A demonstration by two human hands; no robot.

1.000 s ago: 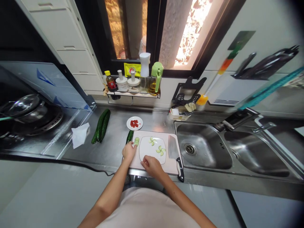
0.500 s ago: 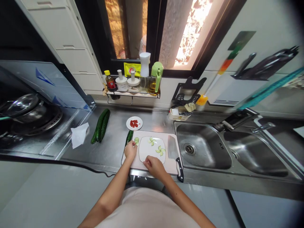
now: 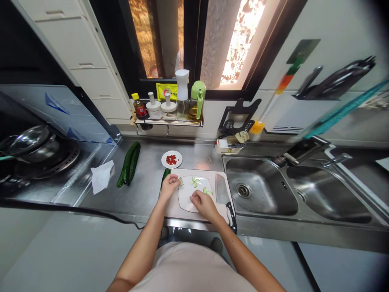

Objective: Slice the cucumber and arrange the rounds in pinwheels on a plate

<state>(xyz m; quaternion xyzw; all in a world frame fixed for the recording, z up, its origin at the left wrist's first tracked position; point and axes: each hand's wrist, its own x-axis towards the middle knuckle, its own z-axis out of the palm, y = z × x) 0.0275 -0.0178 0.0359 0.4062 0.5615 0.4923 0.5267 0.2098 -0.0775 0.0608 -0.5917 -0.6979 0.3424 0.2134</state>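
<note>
Cucumber slice (image 3: 181,181), pale with a green rim, sits at the upper-left corner of the square white plate (image 3: 186,199), right at the fingertips of the left hand (image 3: 169,186). Those fingers are drawn narrow and appear to pinch it, though the contact is too small to be sure. The right hand (image 3: 204,204) hovers over the lower right of the plate, thumb and fingers curled close together; whether anything lies between them I cannot tell. Two pinwheels of thin green-edged slices lie on the plate, one near its top edge (image 3: 195,181), the other at the right (image 3: 208,192), partly covered by the right hand. The step in hand looks like setting out slices on the plate; the next move calls for a light pinch and care not to nudge either pinwheel. Under the plate is the cutting board (image 3: 174,211), with a knife (image 3: 221,190) along its right side. A cucumber piece (image 3: 165,174) shows by its left edge, and a small dish (image 3: 163,161) of red bits stands just beyond.
</note>
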